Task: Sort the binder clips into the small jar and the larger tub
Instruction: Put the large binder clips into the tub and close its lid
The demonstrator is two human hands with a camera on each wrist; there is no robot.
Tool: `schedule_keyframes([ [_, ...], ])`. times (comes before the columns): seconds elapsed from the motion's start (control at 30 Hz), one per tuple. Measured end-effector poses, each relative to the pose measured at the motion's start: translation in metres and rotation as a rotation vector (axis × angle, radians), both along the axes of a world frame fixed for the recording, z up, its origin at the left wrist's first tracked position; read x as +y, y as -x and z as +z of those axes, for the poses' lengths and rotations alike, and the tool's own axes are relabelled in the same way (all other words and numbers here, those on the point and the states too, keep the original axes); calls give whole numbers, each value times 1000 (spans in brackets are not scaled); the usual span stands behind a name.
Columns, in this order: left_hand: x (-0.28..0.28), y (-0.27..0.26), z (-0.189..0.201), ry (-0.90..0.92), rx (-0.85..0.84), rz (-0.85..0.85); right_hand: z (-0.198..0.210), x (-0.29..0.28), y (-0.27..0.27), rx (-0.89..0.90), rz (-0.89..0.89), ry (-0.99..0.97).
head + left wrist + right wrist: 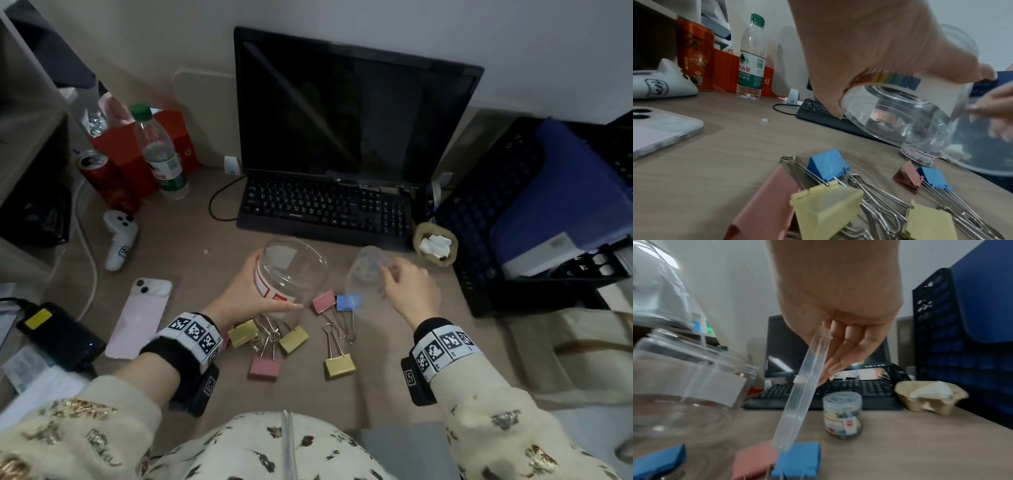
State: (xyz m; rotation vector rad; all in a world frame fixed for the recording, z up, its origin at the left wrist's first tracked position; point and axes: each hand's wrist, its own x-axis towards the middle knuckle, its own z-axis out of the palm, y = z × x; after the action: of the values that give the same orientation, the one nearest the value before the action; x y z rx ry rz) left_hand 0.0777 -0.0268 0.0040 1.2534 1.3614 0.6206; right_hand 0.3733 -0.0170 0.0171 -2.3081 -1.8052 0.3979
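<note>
Her left hand point(245, 291) grips the clear, red-labelled plastic tub point(291, 270), tilted above the desk. Her right hand point(409, 287) pinches its transparent round lid point(364, 270) over the coloured binder clips point(294, 337).

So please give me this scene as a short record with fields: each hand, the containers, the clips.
left hand: holds the large clear plastic tub, tilted, off the desk
right hand: holds the clear round plastic lid
tub contents: empty
small clear jar: upright on the desk, lid on, small coloured clips inside
large binder clips: yellow, pink, blue, loose on the desk
</note>
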Motion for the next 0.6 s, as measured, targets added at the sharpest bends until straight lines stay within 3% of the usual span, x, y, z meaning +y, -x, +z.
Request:
schedule_keyframes([
  [0.1, -1, 1, -2, 10, -22, 60, -27, -5, -23, -78, -66, 211],
  [0.2, 0, 3, -5, 6, -29, 73, -42, -13, -31, 49, -81, 328],
  [0.27, -1, 5, -7, 7, -29, 88, -51, -19, -33, 97, -88, 353],
  [0.4, -6, 7, -9, 17, -17, 125, -57, -29, -34, -51, -90, 432],
  [0.6, -11, 11, -11, 2, 26, 134, -71, -37, -30, -119, -70, 351],
])
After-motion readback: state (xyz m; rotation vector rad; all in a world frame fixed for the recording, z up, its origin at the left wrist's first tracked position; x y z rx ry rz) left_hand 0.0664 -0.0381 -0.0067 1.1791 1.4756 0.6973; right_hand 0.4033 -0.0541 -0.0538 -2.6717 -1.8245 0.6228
